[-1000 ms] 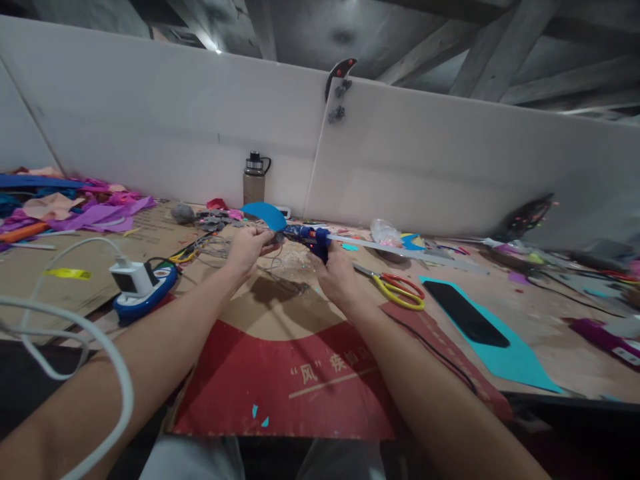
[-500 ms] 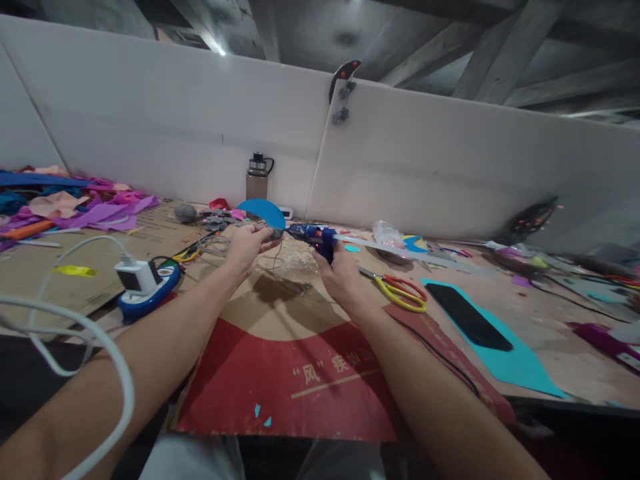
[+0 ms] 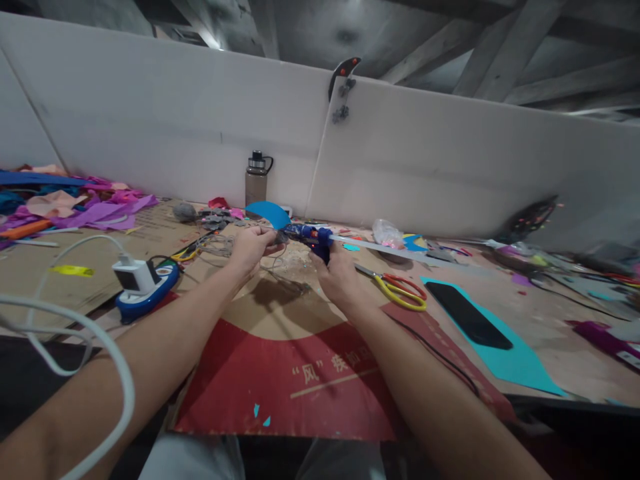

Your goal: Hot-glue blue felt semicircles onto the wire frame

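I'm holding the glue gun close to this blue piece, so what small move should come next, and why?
Perhaps slide your left hand back slightly from the glue gun: your right hand points its tip that way, and the tip sits very close to that hand and to the lower end of the curved blue piece. Whether they touch is unclear.

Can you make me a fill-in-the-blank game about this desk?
1. The dark blue plastic glue gun is in the person's ____ hand.
2. The flat black rectangular phone lies on ____ of the flat turquoise sheet.
3. The metal-bladed scissors have one red handle and one ____ handle.

Missing words: right; top; yellow.
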Tool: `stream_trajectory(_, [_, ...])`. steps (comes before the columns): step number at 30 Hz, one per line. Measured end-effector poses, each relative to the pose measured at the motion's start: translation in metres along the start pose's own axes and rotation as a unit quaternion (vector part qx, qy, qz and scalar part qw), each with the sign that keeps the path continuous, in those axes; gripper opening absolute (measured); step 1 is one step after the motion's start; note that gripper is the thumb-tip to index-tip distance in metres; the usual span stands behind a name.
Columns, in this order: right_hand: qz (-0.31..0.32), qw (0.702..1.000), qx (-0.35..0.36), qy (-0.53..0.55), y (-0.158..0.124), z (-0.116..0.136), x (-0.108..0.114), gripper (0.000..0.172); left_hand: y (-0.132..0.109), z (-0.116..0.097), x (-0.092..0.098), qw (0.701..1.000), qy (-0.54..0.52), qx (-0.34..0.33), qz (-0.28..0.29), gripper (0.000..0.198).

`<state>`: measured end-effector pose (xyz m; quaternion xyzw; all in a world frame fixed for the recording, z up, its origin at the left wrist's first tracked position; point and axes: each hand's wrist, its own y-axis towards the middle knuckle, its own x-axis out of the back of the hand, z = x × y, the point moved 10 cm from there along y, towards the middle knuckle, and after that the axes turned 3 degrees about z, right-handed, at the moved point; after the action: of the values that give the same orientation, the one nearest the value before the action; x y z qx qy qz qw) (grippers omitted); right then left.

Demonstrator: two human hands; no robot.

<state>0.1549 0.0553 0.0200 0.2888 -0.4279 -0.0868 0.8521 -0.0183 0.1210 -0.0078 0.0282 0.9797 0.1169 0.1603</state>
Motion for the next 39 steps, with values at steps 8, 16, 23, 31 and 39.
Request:
stream_trajectory(8, [-0.001, 1.0, 0.002, 0.003, 0.0, 0.001, 0.0, 0.036, -0.001, 0.0, 0.0, 1.0, 0.001, -0.001, 0.005, 0.016])
stream_trajectory(16, [-0.005, 1.0, -0.018, -0.002, 0.001, -0.005, 0.004, 0.038, 0.0, -0.01, 0.005, 1.0, -0.023, -0.017, -0.006, 0.012])
stream_trajectory(23, [-0.012, 1.0, -0.016, 0.003, 0.001, -0.005, 0.006, 0.037, 0.001, -0.013, 0.01, 0.999, -0.036, -0.028, -0.026, 0.011])
stream_trajectory(31, [-0.037, 0.996, -0.033, 0.08, 0.005, -0.019, 0.006, 0.033, 0.005, -0.012, 0.014, 0.998, -0.042, -0.032, -0.02, 0.01])
stream_trajectory(39, [0.108, 0.93, -0.258, 0.238, 0.001, -0.086, -0.049, 0.012, -0.002, -0.012, 0.005, 0.999, 0.014, -0.026, -0.024, 0.012])
